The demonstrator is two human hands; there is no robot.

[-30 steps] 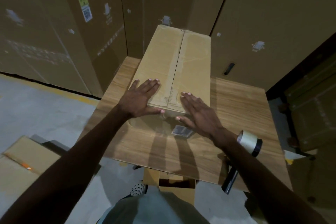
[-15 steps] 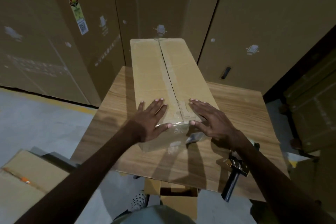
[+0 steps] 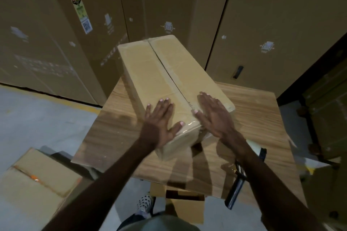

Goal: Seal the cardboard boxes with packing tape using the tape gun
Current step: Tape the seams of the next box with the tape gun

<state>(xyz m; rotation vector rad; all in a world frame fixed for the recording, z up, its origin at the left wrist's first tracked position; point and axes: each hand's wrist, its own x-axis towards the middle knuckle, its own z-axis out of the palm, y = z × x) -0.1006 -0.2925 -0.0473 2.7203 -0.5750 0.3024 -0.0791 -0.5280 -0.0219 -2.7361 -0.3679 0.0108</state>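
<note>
Tape already runs along the centre seam of the cardboard box and wraps over its near end, where it shines under our thumb. The box lies on the wooden table, now slewed so its long axis runs from the near middle of the table toward the far left corner; a second ago it pointed nearly straight away from us, so we have been swinging it round. Our left hand lies flat on the near left part of the lid, fingers straight and spread, thumb pressing the taped edge. Our right hand lies flat on the other side of the seam, fingers straight and together, holding nothing. Both palms have stayed on the lid through the turn.

We judge the lid seam done and the turn a way of bringing another side round, or of clearing the box off the table. The tape gun rests untouched near the table's near right corner, its black handle overhanging the edge and its roll partly hidden behind our right forearm. Another cardboard box sits on the floor off the near left corner, and tall cartons stand past the far edge.
</note>
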